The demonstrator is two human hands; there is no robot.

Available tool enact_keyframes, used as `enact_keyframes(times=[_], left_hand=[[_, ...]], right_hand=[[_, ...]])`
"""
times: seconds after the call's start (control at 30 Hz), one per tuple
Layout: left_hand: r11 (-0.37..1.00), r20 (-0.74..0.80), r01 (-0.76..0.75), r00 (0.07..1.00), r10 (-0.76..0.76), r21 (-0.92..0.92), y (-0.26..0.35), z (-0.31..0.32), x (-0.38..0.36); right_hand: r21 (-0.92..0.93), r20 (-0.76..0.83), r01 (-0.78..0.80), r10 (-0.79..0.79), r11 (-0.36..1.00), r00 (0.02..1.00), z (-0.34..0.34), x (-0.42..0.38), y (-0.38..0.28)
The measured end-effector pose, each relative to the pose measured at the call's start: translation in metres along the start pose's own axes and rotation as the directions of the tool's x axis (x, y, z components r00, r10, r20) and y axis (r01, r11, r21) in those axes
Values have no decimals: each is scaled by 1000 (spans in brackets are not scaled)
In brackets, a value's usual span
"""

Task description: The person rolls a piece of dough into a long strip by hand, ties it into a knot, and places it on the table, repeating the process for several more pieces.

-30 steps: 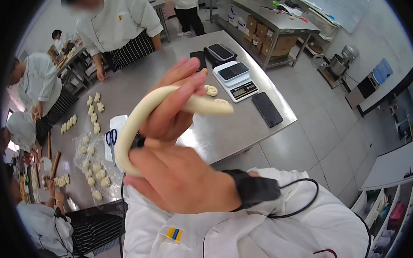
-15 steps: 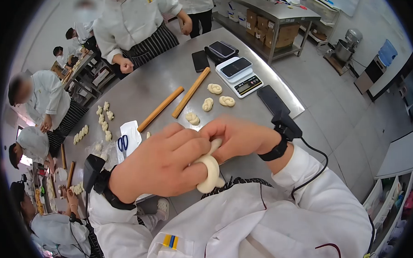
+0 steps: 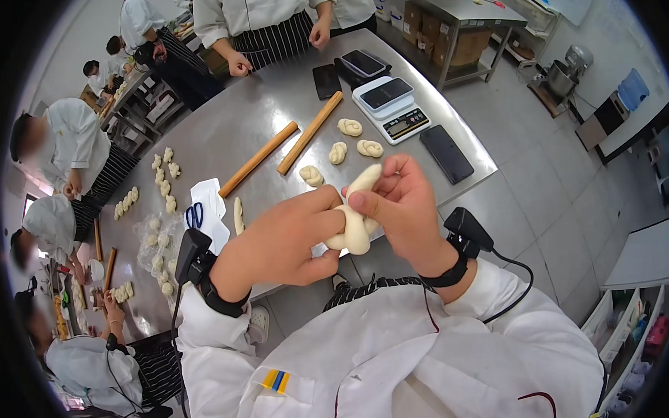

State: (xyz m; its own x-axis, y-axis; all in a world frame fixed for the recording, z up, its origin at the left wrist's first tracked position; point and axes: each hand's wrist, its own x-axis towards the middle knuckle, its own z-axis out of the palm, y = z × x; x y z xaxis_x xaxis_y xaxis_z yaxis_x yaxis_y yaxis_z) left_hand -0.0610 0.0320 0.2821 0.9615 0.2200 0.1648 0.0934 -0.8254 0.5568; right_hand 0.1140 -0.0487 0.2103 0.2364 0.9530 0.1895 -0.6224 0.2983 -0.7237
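Note:
A strip of pale dough (image 3: pixel 358 230) is looped and crossed between my two hands, above the near edge of the steel table. My left hand (image 3: pixel 293 233) has its fingers curled inside the loop. With thumb and fingers my right hand (image 3: pixel 405 204) pinches one end of the strip, which points up and away. Beyond my hands lie several knotted dough pieces (image 3: pixel 338 152). A straight dough strip (image 3: pixel 238 215) rests left of my left hand, beside a white sheet (image 3: pixel 214 230) with blue-handled scissors (image 3: pixel 194 215).
Two wooden rolling pins (image 3: pixel 259 158) lie mid-table. A kitchen scale (image 3: pixel 396 119) and dark phones (image 3: pixel 447 154) are at the right. More dough pieces (image 3: pixel 166 181) and plastic wrap (image 3: pixel 150 256) sit left. People in white jackets (image 3: pixel 264 18) stand around the table (image 3: pixel 204 149).
My right hand has moved right and turned, drawing the dough end up into view. My left hand has shifted slightly. The person across the table now has both hands near the edge.

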Motion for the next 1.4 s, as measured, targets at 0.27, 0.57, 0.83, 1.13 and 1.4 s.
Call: enact_keyframes(times=[0.27,0.57,0.83,1.13,1.4], left_hand=[[972,-32,67,997,-76,-224,-16,14,6],[537,-55,270,857,-513,-799,-39,50,11],[655,-414,41,745,-523,-754,-50,79,8],[313,-58,216,733,-678,-925,-54,77,2],[87,-130,-96,748,-651,-992,-76,104,-1]], right_hand=[[-569,286,206,-43,796,957,0,2,-16],[-720,483,499,-168,482,859,-17,10,4],[-775,348,322,-57,544,936,-22,12,5],[-436,34,-239,282,867,959,-32,17,15],[-128,37,-273,279,954,959,-44,23,33]])
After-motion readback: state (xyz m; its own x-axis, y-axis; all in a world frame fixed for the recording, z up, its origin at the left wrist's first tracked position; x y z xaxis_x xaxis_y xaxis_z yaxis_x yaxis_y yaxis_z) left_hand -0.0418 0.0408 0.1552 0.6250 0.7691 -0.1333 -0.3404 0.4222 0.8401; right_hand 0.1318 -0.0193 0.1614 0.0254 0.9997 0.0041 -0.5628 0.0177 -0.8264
